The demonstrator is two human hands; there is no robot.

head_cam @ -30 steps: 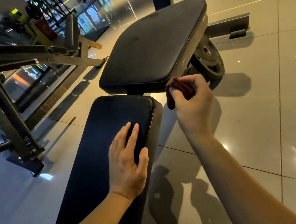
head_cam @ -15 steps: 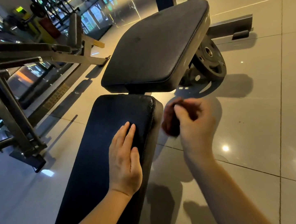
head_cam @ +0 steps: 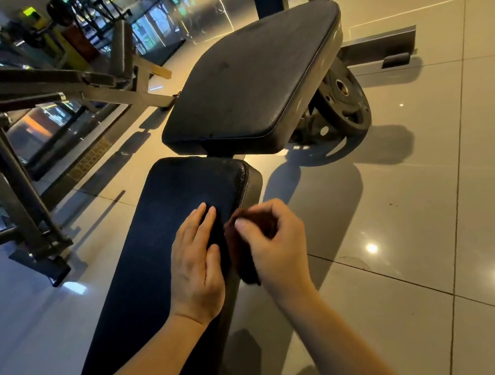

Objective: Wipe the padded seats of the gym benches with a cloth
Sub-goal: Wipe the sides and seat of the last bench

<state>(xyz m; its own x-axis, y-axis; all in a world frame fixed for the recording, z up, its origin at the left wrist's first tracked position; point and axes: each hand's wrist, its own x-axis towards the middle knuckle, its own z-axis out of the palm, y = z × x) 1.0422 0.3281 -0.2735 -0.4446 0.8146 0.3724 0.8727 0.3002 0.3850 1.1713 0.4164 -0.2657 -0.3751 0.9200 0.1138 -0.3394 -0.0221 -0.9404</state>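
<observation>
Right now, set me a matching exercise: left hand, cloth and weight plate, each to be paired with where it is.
Things:
1 left hand
2 cloth
3 weight plate

Places:
A standing on the floor by the wide pad
B flat on the long pad
C gripped by the right hand

Pairs: 1-B; 2-C; 3-A

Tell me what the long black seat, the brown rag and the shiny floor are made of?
The long black seat looks like vinyl or fake leather over padding: fine pebbly grain, rounded piped edge. The brown rag, bunched in the right hand, looks like soft fuzzy fabric, maybe microfibre; too blurred to tell. The floor is glazed tile, probably ceramic: mirror-like light spots and thin grout lines.
</observation>
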